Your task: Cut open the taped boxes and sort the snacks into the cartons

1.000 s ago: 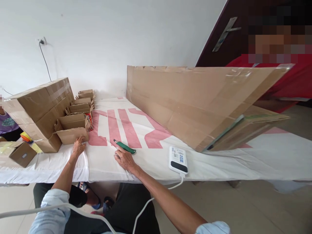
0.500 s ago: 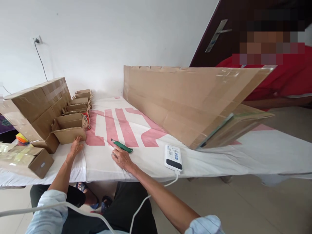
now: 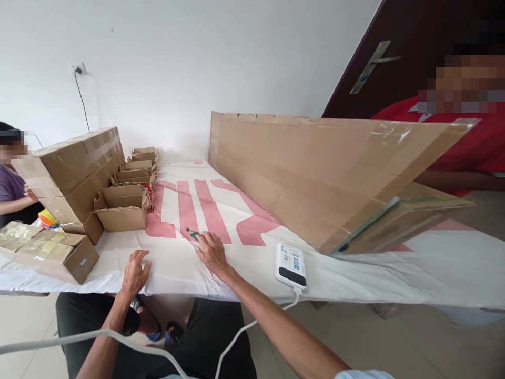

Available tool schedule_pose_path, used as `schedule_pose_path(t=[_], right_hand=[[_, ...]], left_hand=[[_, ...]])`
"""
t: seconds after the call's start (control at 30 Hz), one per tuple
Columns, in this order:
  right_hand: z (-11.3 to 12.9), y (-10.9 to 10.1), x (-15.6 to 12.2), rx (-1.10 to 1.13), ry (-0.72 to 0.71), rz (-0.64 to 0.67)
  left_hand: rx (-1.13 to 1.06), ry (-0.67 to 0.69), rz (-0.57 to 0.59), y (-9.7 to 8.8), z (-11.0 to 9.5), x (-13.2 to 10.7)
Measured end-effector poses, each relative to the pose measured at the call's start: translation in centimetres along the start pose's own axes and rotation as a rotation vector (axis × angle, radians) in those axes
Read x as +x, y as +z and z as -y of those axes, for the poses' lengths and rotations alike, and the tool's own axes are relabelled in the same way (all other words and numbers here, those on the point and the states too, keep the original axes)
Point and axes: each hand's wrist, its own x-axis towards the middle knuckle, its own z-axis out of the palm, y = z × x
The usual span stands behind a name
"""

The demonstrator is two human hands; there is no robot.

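Observation:
My right hand lies over a green utility knife on the cloth, fingers curled round it. Only the knife's front end shows; the rest is hidden under the hand. My left hand hovers near the table's front edge, fingers loosely bent and apart, with nothing in it. Beyond it stands an open cardboard box, the closest in a row of several small open boxes. Something red and shiny sticks out at that box's right side.
A big cardboard panel stands slanted at right, with a person in red behind it. Stacked closed boxes stand at left, a taped box before them. A white power bank with a cable lies on the white-and-red cloth.
My left hand has left the open box and come back toward the front edge. My right hand has moved onto the knife and closed round it. The view has shifted slightly left.

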Motion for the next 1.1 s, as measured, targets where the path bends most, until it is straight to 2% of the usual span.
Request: schedule_pose_path(t=[0.1,0.23,0.37,0.53,0.63,0.7,0.8,0.87,0.97,1.03,1.1], right_hand=[[-1.8,0.4,-0.4,-0.064,0.076,0.011],[-3.4,1.5,-1.4,-0.120,0.100,0.026],[-3.7,2.0,-1.9,-0.127,0.110,0.023],[-4.0,2.1,-2.6,-0.125,0.088,0.040],[-4.6,2.3,-3.1,-0.141,0.068,0.044],[-5.0,2.5,-3.3,-0.152,0.056,0.053],[-5.4,2.6,-3.4,-0.158,0.040,0.061],[-5.5,2.6,-3.5,-0.159,0.033,0.063],[-5.8,2.8,-3.6,-0.164,0.030,0.063],[-5.8,2.9,-3.7,-0.163,0.028,0.056],[-5.8,3.1,-3.7,-0.158,0.023,0.041]], left_hand=[[-0.087,-0.017,-0.049,-0.5,-0.3,-1.6],[-0.175,-0.115,-0.062,-0.7,-0.8,-3.0],[-0.205,-0.213,-0.083,-0.5,-1.1,-4.2],[-0.196,-0.219,-0.076,-0.6,-1.8,-5.7],[-0.177,-0.234,-0.083,-0.1,-3.0,-7.2],[-0.164,-0.212,-0.076,0.7,-4.4,-8.3],[-0.175,-0.078,-0.009,2.1,-6.9,-9.9],[-0.221,0.010,0.025,2.2,-8.2,-10.2],[-0.269,0.036,-0.055,0.1,-8.6,-9.6],[-0.255,0.001,-0.187,-2.5,-7.7,-8.9],[-0.190,-0.046,-0.335,-5.7,-5.9,-8.4]])
